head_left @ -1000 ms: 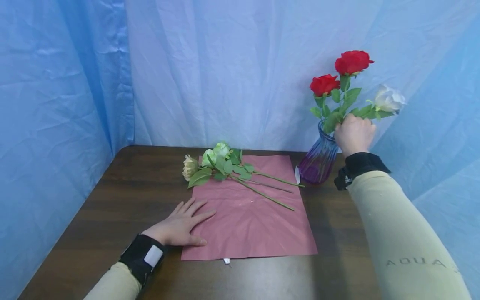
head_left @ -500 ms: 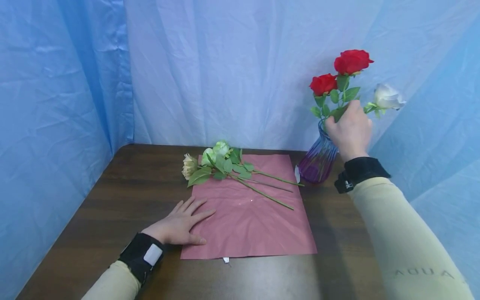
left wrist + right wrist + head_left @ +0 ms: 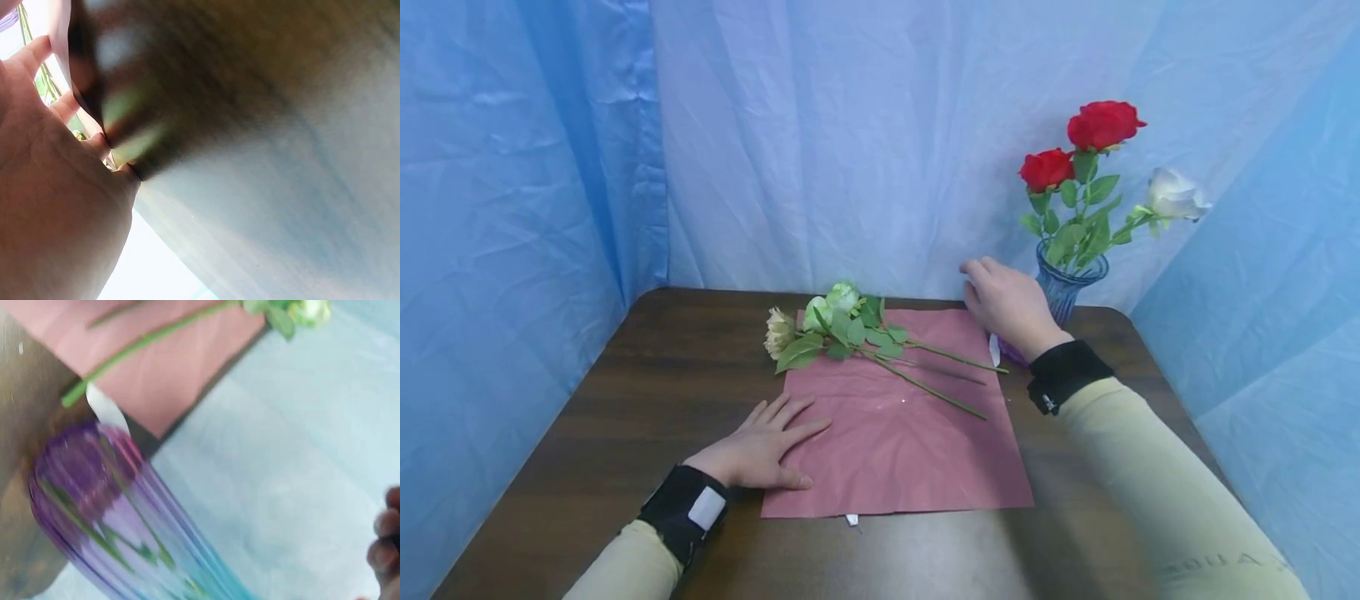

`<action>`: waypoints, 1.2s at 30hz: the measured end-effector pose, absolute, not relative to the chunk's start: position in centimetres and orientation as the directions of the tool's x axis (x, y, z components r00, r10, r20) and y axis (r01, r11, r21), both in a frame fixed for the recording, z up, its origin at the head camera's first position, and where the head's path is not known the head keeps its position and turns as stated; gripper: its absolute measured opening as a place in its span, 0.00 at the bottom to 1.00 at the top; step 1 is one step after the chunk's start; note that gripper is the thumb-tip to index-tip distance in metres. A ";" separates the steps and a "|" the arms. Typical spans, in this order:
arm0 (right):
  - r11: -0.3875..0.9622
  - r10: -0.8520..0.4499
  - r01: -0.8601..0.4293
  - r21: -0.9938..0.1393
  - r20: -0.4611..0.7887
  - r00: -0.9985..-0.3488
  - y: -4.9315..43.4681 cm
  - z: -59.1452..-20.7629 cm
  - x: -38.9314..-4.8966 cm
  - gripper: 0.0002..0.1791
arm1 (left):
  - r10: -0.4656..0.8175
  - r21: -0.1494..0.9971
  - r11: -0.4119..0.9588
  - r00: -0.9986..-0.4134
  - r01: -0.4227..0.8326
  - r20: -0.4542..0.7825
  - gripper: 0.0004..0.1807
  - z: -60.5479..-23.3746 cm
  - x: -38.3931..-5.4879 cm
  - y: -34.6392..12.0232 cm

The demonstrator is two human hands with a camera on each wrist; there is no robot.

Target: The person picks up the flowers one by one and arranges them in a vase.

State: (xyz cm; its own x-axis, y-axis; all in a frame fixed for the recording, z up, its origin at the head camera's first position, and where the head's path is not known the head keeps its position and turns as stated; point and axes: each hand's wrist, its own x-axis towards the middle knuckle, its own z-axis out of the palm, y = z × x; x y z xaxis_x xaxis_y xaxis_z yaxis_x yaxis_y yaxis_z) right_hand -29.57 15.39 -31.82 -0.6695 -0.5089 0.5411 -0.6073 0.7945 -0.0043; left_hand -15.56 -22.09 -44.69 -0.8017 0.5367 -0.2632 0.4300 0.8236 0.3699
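Observation:
My left hand (image 3: 756, 450) lies flat with spread fingers on the left edge of a pink paper sheet (image 3: 895, 467). In the head view my right hand (image 3: 1011, 302) hovers over the sheet's back right corner, in front of the glass vase (image 3: 1066, 287), holding nothing that I can see. Two red roses (image 3: 1103, 125) and a white rose (image 3: 1176, 196) stand in the vase, the white one leaning right. The right wrist view shows the vase's purple base (image 3: 78, 469) and the stems inside. Across the sheet's back part lie pale green flowers (image 3: 831, 308) and a cream flower (image 3: 780, 333).
The dark wooden table (image 3: 700, 367) has blue curtains (image 3: 820, 150) behind it and at both sides. A small white tag (image 3: 995, 350) sits by the vase's base. Another white scrap (image 3: 852, 520) shows at the sheet's front edge.
My right hand has left the flowers at the vase's mouth and moved left and down. The white rose stays in the vase. My left hand has not moved.

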 end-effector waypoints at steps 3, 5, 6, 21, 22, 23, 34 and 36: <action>0.763 -0.584 -0.646 0.023 0.454 -0.674 14.7 -33.3 -29.1 0.09 | 0.536 0.371 0.825 -0.799 0.428 -0.272 0.46 -44.6 -15.6 -21.9; 0.748 -0.616 -0.663 0.027 0.399 -0.679 14.4 -34.3 -28.8 0.08 | 0.535 0.373 0.825 -0.799 0.424 -0.275 0.46 -44.6 -15.7 -21.9; 0.748 -0.623 -0.663 0.023 0.367 -0.691 14.2 -34.8 -28.7 0.07 | 0.534 0.375 0.825 -0.799 0.423 -0.276 0.46 -44.6 -15.7 -21.9; 0.812 -0.576 -0.577 -0.092 0.040 -0.817 12.9 -41.0 -28.8 0.08 | 0.557 0.390 0.807 -0.791 0.444 -0.252 0.47 -44.3 -15.7 -22.0; 0.807 -0.582 -0.584 -0.087 0.047 -0.812 12.7 -41.2 -28.8 0.07 | 0.556 0.388 0.808 -0.792 0.443 -0.254 0.47 -44.3 -15.7 -22.0; 0.807 -0.582 -0.584 -0.085 0.052 -0.811 12.6 -41.3 -28.8 0.06 | 0.554 0.387 0.809 -0.792 0.442 -0.255 0.47 -44.4 -15.7 -22.1; 0.816 -0.577 -0.577 -0.035 0.011 -0.817 11.3 -43.3 -29.1 0.06 | 0.542 0.377 0.820 -0.795 0.429 -0.274 0.47 -44.6 -15.7 -21.9; 0.817 -0.576 -0.577 -0.030 0.019 -0.817 11.3 -43.6 -29.2 0.06 | 0.541 0.375 0.821 -0.796 0.430 -0.272 0.47 -44.5 -15.7 -21.9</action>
State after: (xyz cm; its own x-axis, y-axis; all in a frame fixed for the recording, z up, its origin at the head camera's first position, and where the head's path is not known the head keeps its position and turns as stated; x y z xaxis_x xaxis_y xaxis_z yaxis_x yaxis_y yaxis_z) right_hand -29.19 11.26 -43.64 -0.8171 -0.5762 0.0190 -0.5765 0.8165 -0.0296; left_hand -15.70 -21.88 -44.52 -0.7958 0.5412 -0.2716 0.4304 0.8211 0.3750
